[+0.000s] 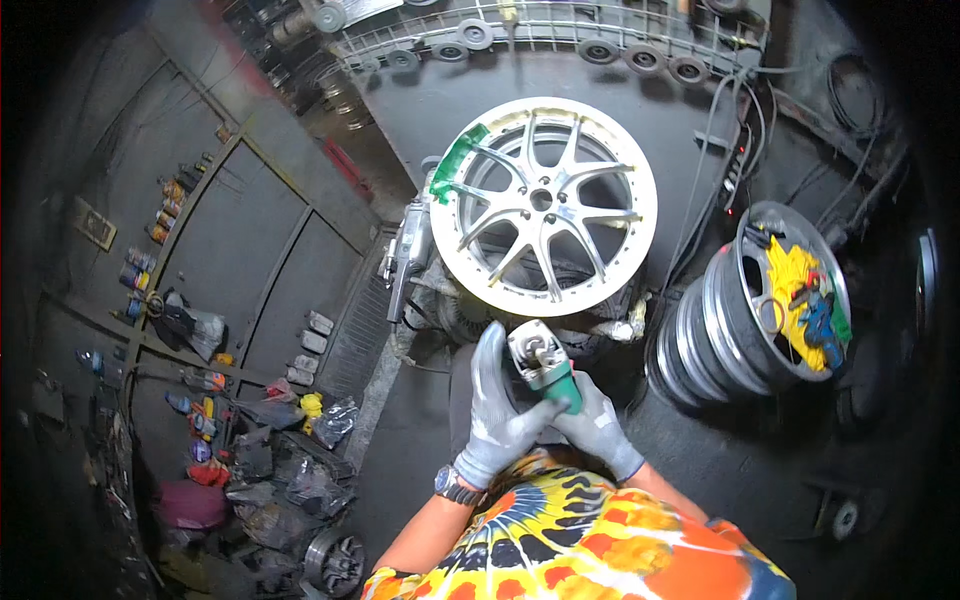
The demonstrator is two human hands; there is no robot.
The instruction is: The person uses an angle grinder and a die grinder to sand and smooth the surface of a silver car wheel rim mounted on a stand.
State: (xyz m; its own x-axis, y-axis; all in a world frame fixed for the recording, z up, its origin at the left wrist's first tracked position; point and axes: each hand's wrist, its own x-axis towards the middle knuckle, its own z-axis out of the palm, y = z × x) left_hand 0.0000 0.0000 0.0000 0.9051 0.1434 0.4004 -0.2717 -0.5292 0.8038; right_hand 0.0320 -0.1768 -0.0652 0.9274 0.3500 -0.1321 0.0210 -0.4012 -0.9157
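Observation:
An angle grinder (548,372) with a green body and a metal head is held in front of my torso, its head pointing up toward the wheel. My right hand (598,428), in a grey glove, is wrapped round the green body. Beside the grinder's head, my gloved left hand (490,420) has its fingers stretched out straight, while its thumb lies against the body. Just beyond both hands, a silver multi-spoke wheel rim (565,210) rests face up on a support. Green tape (455,168) sticks to its upper left edge.
At right, stacked wheel rims (715,325) carry yellow gloves (795,290) and small tools. Several discs (645,60) hang on a wire rack (560,38) at the back. Cans and bags (300,480) crowd the left side. Cables (715,150) hang behind the stack.

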